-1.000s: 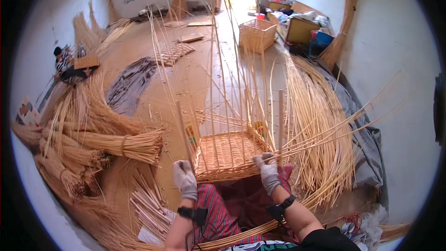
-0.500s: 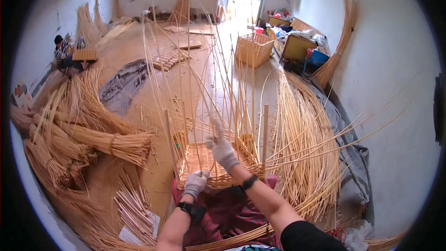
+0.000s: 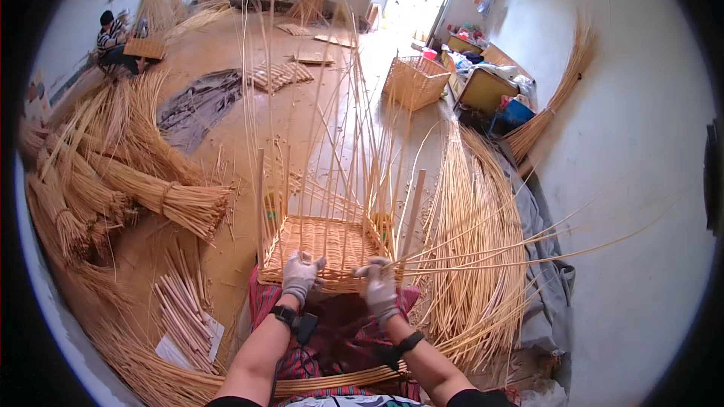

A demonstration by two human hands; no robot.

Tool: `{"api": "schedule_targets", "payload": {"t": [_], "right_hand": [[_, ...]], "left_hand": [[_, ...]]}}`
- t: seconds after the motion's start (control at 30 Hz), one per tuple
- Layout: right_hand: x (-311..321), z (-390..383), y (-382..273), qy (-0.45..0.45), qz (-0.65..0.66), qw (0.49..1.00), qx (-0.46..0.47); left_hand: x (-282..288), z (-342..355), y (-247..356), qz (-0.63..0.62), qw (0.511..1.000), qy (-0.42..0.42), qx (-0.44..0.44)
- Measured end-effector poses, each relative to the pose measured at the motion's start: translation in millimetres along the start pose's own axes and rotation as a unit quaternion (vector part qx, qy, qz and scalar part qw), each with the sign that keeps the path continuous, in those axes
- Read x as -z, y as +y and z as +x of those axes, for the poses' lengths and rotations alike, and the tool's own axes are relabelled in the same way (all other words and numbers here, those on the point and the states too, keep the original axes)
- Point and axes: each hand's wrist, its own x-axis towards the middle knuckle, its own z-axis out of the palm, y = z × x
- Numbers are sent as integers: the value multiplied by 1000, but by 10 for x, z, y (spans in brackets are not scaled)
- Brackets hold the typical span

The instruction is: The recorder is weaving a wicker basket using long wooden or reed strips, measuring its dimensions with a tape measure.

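Observation:
A half-woven wicker basket (image 3: 320,235) stands in front of me over a red patterned cloth (image 3: 332,324) on my lap. Thin upright rods (image 3: 360,143) rise from its sides, with thicker wooden posts (image 3: 412,211) at the corners. My left hand (image 3: 302,275), in a pale glove, is closed around the weave at the near rim. My right hand (image 3: 381,288), gloved too and slightly blurred, has its fingers curled at the near wall, right of the left hand, around a wicker rod. Long loose rods (image 3: 520,245) stretch from beside it to the right.
Long rods (image 3: 471,271) lie heaped on my right beside a grey tarp (image 3: 543,286). Tied bundles (image 3: 177,200) and short sticks (image 3: 185,316) lie on my left. Farther off are another basket (image 3: 415,84), wooden slats (image 3: 275,75) and a seated person (image 3: 117,41) with a woven piece.
My right hand has come down from above the basket to its near wall. The left hand stays at the near rim. My view has tilted and shifted.

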Motion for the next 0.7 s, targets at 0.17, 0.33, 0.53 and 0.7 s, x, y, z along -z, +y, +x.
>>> {"api": "schedule_targets", "payload": {"t": [0.17,0.33,0.53,0.7], "right_hand": [[625,71,27,160,38,983,-82],[321,563,-136,65,-95,992,-59],[-178,1243,-465,-55,-361,911,191],[553,277,-258,158,-140,976,45]], "left_hand": [[-173,-73,118,168,861,179,-445],[-519,-132,167,233,946,-224,-13],[-614,-171,138,179,975,-116,54],[-616,-119,67,344,935,-83,-40]]}}
